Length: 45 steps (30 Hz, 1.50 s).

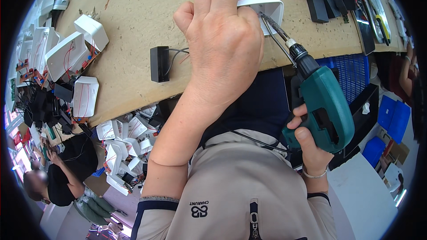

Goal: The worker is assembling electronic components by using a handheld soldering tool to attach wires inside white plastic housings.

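My left hand (224,40) is closed around a white plastic housing (272,5) over the workbench, with its back toward me. My right hand (311,149) grips a teal soldering gun (327,102) by the handle. Its metal tip, with a thin feed tube alongside, reaches into the open side of the housing. Exactly what the tip touches inside cannot be made out. Left of my wrist a small black box (159,64) lies on the bench, and its dark wires run in under my left hand.
White housings with red wires and circuit boards (66,55) crowd the bench's left side; more housings (126,140) are heaped below its edge. Black boxes (318,6) lie at the far right. A blue crate (353,73) stands beneath. Another person (66,169) sits at lower left.
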{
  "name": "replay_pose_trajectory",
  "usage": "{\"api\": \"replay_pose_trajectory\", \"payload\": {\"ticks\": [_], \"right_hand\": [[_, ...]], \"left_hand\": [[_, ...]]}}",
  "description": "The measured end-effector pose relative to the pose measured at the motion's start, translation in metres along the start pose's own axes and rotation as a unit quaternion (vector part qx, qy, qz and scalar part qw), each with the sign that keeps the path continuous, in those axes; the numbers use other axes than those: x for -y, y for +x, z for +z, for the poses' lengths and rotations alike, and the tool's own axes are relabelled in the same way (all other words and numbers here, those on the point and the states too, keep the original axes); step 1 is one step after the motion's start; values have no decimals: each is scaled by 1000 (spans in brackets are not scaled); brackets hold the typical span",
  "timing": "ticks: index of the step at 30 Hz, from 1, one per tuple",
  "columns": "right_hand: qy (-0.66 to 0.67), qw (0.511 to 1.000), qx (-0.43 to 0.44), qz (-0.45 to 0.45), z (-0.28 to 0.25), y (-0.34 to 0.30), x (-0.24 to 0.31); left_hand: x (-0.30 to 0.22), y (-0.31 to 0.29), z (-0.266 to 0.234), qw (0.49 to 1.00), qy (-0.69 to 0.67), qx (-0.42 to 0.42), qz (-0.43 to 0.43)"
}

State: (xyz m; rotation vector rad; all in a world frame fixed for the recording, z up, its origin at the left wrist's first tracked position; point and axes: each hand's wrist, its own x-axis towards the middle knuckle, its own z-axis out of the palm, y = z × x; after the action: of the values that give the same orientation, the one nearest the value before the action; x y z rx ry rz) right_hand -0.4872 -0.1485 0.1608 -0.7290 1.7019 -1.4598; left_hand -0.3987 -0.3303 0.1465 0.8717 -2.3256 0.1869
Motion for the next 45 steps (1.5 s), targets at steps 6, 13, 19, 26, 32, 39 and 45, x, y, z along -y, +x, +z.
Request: {"api": "replay_pose_trajectory", "payload": {"ticks": [6,13,19,26,32,39,45], "right_hand": [[-4,1000,22,-2,-3,-1,0],[-39,999,-7,20,3,-1,4],[-42,999,2,19,1,-2,4],[-44,999,-1,25,3,-2,8],[-36,999,-3,29,2,-2,7],[-22,1000,-14,12,0,-7,5],[8,999,-35,-14,-4,-12,2]], "left_hand": [[1,0,0,1000,0,-7,7],[1,-1,0,1000,6,-8,6],[0,-1,1,1000,-4,-4,-2],[3,-2,8,998,-53,-13,-38],[0,-1,1,1000,9,-7,0],[10,-11,16,998,-49,0,-50],[10,-11,14,996,-73,-10,-55]]}}
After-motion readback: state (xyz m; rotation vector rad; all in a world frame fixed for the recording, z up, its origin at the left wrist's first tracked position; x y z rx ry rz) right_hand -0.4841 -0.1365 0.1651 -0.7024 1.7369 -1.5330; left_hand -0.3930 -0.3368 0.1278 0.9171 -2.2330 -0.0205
